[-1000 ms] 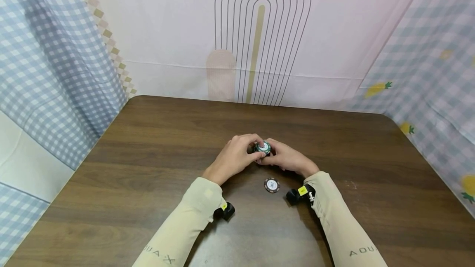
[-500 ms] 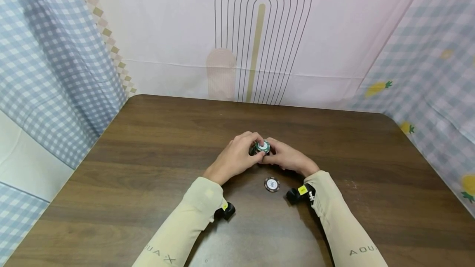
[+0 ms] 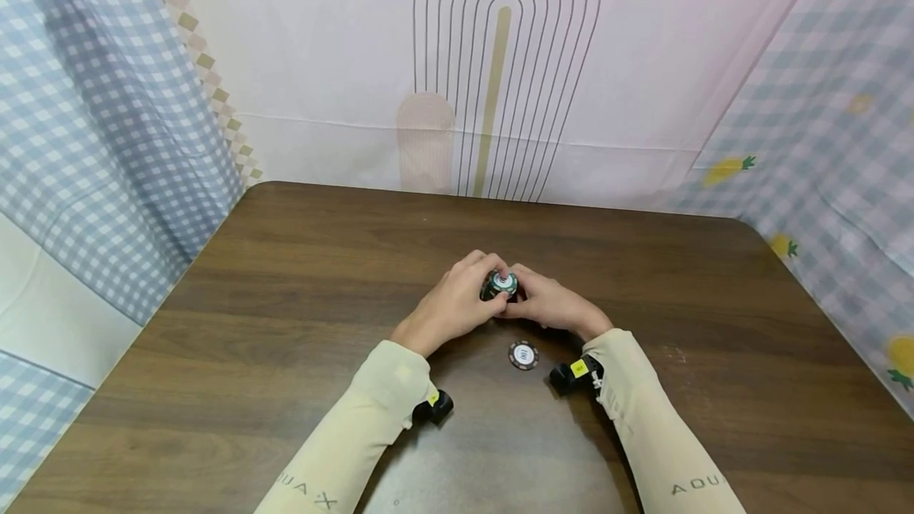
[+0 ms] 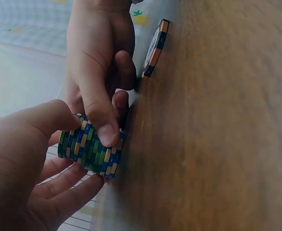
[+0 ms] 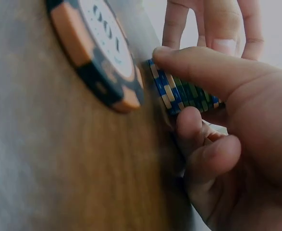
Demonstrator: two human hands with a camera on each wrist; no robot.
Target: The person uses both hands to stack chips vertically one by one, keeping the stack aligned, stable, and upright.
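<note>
A stack of poker chips, green on top with blue and green edges in the left wrist view, stands on the table between both hands. My left hand grips it from the left, with a finger over the top chip and the thumb at the near side. From the right, my right hand holds the stack's lower part, its thumb pressed along the chips. The far side of the stack is hidden by the fingers. A single dark poker chip with orange edge marks lies flat nearer the person, touched by neither hand.
The brown wooden table stretches around the hands, its far edge against a white patterned cloth. Checked curtains hang on both sides. Black wrist cameras sit beneath the cuffs, close to the single chip.
The stack's top has shifted slightly to the left, and more of its left side shows. My left hand has moved a little away from the person. The single chip stays in place.
</note>
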